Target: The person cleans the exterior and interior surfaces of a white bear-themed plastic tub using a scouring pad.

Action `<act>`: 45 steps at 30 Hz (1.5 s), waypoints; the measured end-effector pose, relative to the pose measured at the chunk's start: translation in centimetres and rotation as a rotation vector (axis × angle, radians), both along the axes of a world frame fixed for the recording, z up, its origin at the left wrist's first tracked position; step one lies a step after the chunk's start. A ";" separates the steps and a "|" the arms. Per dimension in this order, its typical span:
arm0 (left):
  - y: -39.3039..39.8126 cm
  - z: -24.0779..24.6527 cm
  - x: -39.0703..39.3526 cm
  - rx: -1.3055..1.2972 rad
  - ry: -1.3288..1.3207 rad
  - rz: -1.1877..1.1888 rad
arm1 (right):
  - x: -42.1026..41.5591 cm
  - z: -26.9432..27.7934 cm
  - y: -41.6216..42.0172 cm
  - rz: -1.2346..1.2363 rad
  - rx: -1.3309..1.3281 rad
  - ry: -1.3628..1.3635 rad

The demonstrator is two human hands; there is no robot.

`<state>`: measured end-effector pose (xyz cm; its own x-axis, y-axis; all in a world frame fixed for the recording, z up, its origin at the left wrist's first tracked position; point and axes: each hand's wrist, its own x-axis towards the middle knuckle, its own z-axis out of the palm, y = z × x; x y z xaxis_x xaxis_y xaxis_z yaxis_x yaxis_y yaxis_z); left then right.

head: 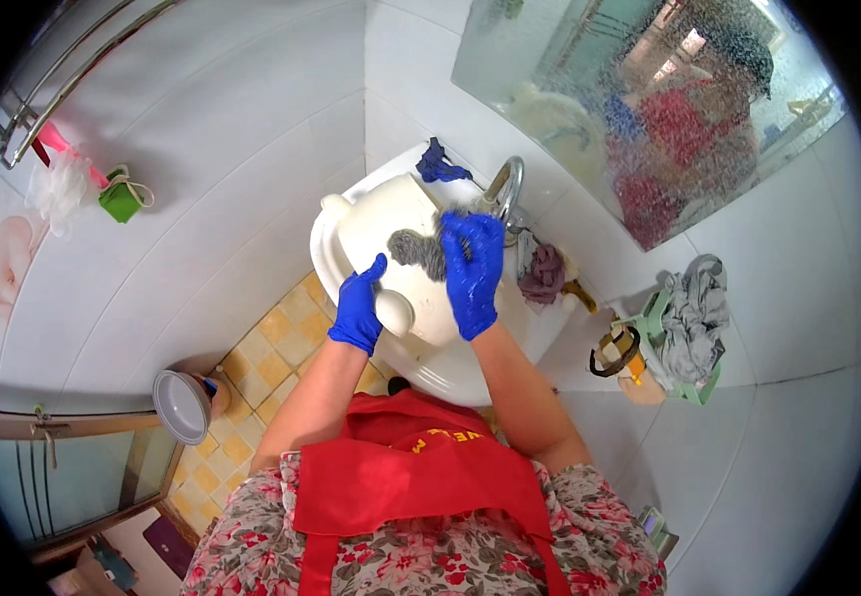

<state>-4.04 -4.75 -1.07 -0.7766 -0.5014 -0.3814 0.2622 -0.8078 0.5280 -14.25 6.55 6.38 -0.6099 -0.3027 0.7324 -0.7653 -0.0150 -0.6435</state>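
A large cream-white vessel with rounded knobs (pixel 378 223) lies tilted in the white washbasin (pixel 430 372). My left hand (pixel 359 302), in a blue rubber glove, grips the vessel beside its near knob (pixel 394 312), thumb raised along the surface. My right hand (pixel 473 272), gloved in the same blue, is over the vessel near the tap, fingers curled on a dark grey, fibrous scrubbing pad or cloth (pixel 419 252) that trails to the left across the vessel. The curved chrome tap (pixel 514 182) stands just beyond my right hand.
Dark blue cloth (pixel 441 162) lies on the basin's far rim, a purple cloth (pixel 543 276) at its right. A green rack with grey cloth (pixel 695 320) hangs on the right wall. A mirror (pixel 587 97) is above the tap. A grey bucket (pixel 183 407) stands on the tiled floor at left.
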 end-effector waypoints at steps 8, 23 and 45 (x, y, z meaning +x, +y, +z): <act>-0.4 -0.6 0.6 -0.052 -0.043 0.017 | 3.5 0.5 1.7 -0.167 0.653 0.240; 0.1 0.4 0.0 -0.034 -0.035 -0.021 | 2.9 -3.9 6.0 -0.173 0.635 0.364; -2.0 0.7 0.7 -0.122 -0.071 -0.137 | -0.9 -0.5 3.5 -0.108 0.546 0.127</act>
<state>-3.31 -6.73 -0.37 -0.8139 -0.4390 -0.3806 0.1130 -0.7621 0.6375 -15.18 10.05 5.87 -0.5754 -0.5989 0.5569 -0.8161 0.3766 -0.4383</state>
